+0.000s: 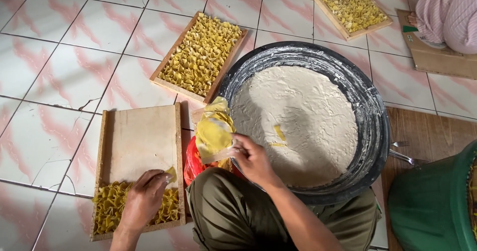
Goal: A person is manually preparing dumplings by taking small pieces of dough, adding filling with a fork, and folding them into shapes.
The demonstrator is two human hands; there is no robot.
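1. Floor: glossy white tiles with pink streaks, dark grout, some cracks. Brown wood-grain board at right.
2. Left hand: palm down over the near wooden tray, fingers pinched on one folded yellow dumpling at the edge of the filled rows. Tray is shallow, rough plywood; near end packed with crimped yellow dumplings, far part bare.
3. Right hand: fingers curled around a flat spatula-like stick, tip touching a stack of thin yellow wrappers. Stack is limp, floury, sits at the basin rim above something red.
4. Big round dark metal basin, rim smeared white, holds pale, rough-surfaced paste filling; two small yellow wrapper scraps on it.
5. Two full trays further out: one just left of the basin, one at top.
6. Forks on the board beside the basin. Green plastic tub bottom right.
7. Another person in striped pink cloth, top right, on flat cardboard.
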